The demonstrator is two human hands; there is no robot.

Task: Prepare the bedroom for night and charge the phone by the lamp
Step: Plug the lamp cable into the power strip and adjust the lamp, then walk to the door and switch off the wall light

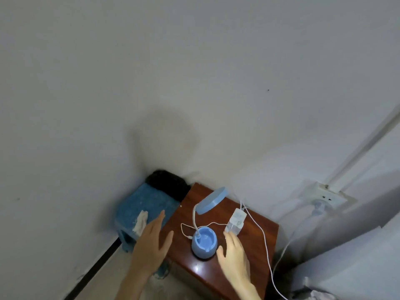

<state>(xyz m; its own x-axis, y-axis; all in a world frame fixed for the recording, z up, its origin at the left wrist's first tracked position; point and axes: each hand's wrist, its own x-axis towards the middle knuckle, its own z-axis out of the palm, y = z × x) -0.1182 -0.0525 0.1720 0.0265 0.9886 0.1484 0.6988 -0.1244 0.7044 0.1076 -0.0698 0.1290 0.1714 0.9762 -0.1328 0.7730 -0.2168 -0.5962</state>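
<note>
Blue plastic desk lamp (204,241), one only, stands on a glossy reddish-brown wooden nightstand (246,241); its round bowl base carries a white bent neck and a flat disc head. Just right of the lamp lies one white charger adapter (236,220) with a white cable (263,237). Left hand (151,245), fingers straight and together, hovers left of the lamp; right hand (233,254), fingers relaxed and slightly spread, sits just right of it. One blue stool (145,207) stands left of the lamp, and one wall socket (326,197) sits on the grey wall to the right.

White cable (267,254) cut off at bottom edge, black thing (167,182) on stool too blurred to tell
</note>
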